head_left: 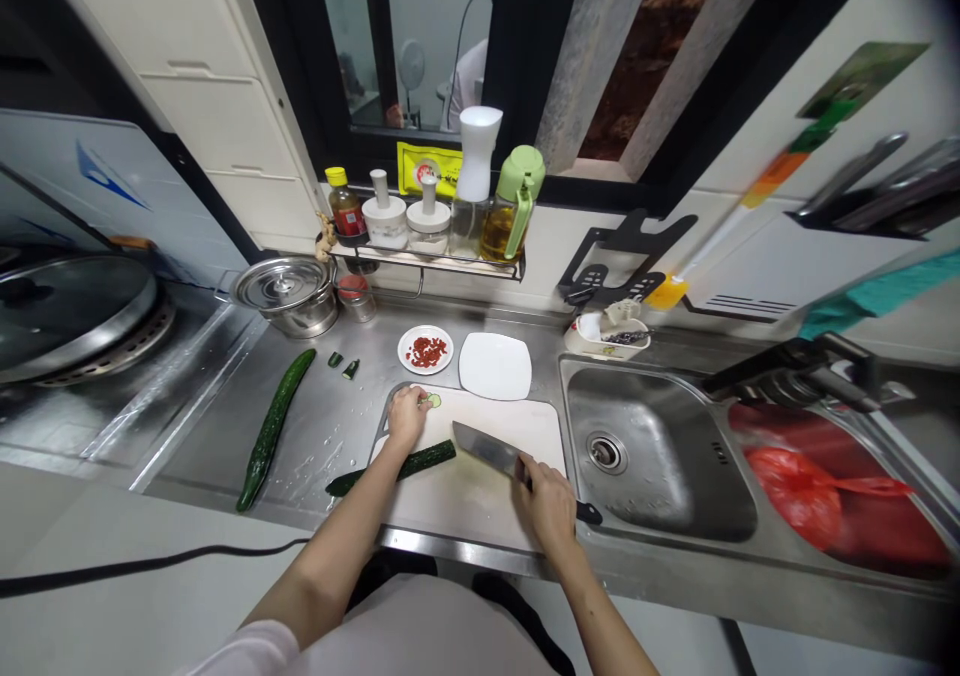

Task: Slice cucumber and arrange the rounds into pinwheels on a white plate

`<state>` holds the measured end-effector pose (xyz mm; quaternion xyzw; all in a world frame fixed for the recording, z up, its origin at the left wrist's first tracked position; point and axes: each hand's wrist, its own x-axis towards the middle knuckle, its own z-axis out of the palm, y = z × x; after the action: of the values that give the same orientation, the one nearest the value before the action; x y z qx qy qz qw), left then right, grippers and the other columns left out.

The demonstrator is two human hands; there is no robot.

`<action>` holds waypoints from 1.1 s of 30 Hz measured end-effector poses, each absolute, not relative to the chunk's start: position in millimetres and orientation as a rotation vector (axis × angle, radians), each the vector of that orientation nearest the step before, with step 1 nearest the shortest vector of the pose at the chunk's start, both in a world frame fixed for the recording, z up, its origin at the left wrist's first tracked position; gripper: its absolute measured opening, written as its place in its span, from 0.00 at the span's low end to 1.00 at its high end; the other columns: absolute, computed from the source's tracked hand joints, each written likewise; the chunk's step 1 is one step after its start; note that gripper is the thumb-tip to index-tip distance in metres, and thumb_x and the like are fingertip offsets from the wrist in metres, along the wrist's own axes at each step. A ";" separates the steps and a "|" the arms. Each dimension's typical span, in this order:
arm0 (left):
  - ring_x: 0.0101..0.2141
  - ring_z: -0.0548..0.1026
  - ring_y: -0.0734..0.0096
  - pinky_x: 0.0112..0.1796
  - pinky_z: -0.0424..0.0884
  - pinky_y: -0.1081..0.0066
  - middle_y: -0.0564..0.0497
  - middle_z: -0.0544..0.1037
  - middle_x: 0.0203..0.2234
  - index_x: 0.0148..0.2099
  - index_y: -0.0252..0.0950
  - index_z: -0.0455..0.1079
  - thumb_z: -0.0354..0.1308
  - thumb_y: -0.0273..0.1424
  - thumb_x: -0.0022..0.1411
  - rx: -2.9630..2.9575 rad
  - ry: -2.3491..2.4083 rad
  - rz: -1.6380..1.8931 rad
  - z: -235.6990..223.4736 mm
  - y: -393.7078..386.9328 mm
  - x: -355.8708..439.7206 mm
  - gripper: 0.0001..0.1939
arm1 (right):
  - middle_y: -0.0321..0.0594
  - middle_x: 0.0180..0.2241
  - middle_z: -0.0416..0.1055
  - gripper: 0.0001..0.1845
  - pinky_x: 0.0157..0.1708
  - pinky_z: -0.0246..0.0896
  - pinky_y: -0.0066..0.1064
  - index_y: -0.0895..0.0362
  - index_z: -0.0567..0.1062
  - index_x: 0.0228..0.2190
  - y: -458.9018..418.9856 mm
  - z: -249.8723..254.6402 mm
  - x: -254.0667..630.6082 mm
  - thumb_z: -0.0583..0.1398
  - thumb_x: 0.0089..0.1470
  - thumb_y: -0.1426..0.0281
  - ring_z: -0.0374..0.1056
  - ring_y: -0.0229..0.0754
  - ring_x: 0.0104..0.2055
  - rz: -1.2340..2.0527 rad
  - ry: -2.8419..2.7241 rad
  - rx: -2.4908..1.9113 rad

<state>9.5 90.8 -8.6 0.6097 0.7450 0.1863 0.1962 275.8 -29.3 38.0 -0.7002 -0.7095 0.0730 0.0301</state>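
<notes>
My right hand [549, 501] grips the black handle of a kitchen knife [487, 446], its broad blade pointing left over the white cutting board [480, 511]. At the board's upper left corner, my left hand [407, 416] has its fingers bent and closed at a few thin cucumber slices [434, 400]. A cut cucumber [427, 459] lies slantwise across the board's left edge, partly hidden by my left forearm. Its cut end is near the blade, apart from it. A whole cucumber [276, 431] rests on the steel counter to the left.
Behind the board are a plate of chopped red pieces [403, 350] and a square white plate [495, 366]. Two cucumber ends [350, 369] lie left of them. A lidded pot [300, 306] stands at the back left, the sink [660, 456] at right. Bottles line a rack [427, 256].
</notes>
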 end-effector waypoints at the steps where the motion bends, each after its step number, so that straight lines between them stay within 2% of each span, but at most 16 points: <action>1: 0.41 0.70 0.62 0.41 0.62 0.68 0.47 0.76 0.36 0.38 0.37 0.74 0.61 0.32 0.59 1.711 2.084 0.526 -9.2 91.2 9.7 0.06 | 0.40 0.34 0.75 0.18 0.40 0.53 0.30 0.55 0.73 0.49 -29.5 38.0 275.8 0.55 0.57 0.73 0.69 0.41 0.37 0.223 -2.186 -2.157; 7: 0.41 0.72 0.64 0.43 0.64 0.68 0.47 0.76 0.36 0.38 0.37 0.75 0.61 0.31 0.57 1.673 2.066 0.581 -7.2 92.5 8.7 0.05 | 0.41 0.34 0.76 0.17 0.39 0.53 0.29 0.54 0.75 0.47 -30.7 39.7 273.0 0.54 0.58 0.71 0.69 0.41 0.38 0.281 -2.113 -2.198; 16: 0.40 0.73 0.62 0.45 0.67 0.64 0.47 0.78 0.37 0.39 0.39 0.75 0.53 0.34 0.64 1.686 1.994 0.844 10.8 46.4 2.0 0.10 | 0.39 0.37 0.78 0.19 0.32 0.52 0.28 0.52 0.74 0.46 -23.3 50.9 258.1 0.48 0.63 0.62 0.72 0.41 0.37 0.647 -1.807 -2.252; 22: 0.42 0.72 0.64 0.47 0.67 0.64 0.47 0.77 0.38 0.42 0.40 0.76 0.50 0.36 0.67 2.019 1.695 0.756 16.0 9.9 10.9 0.14 | 0.41 0.32 0.77 0.20 0.31 0.49 0.28 0.57 0.73 0.43 -13.7 59.3 242.9 0.45 0.66 0.63 0.71 0.41 0.35 0.719 -1.945 -2.259; 25: 0.43 0.73 0.65 0.46 0.67 0.64 0.47 0.77 0.39 0.44 0.41 0.77 0.51 0.36 0.67 2.116 1.607 0.688 12.7 3.1 15.2 0.14 | 0.43 0.35 0.77 0.18 0.32 0.49 0.28 0.58 0.73 0.42 -10.5 62.5 233.1 0.46 0.66 0.65 0.71 0.42 0.36 0.760 -2.029 -2.229; 28: 0.44 0.73 0.64 0.46 0.68 0.64 0.47 0.78 0.41 0.46 0.42 0.77 0.52 0.36 0.67 2.185 1.571 0.670 7.1 0.8 16.5 0.13 | 0.44 0.36 0.77 0.15 0.33 0.49 0.29 0.59 0.71 0.44 -10.4 64.4 223.6 0.48 0.64 0.68 0.71 0.42 0.38 0.827 -2.117 -2.180; 33: 0.42 0.74 0.66 0.45 0.71 0.65 0.48 0.78 0.40 0.46 0.42 0.78 0.53 0.35 0.66 2.276 1.503 0.762 -2.4 -0.4 15.2 0.12 | 0.47 0.37 0.76 0.16 0.34 0.50 0.30 0.60 0.68 0.48 -16.7 67.0 211.6 0.47 0.64 0.70 0.70 0.44 0.39 0.944 -2.240 -2.085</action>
<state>15.2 -0.4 -2.4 0.7941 0.5245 0.2660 0.1539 211.6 -16.7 67.0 -0.6507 -0.6992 0.2946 -0.0306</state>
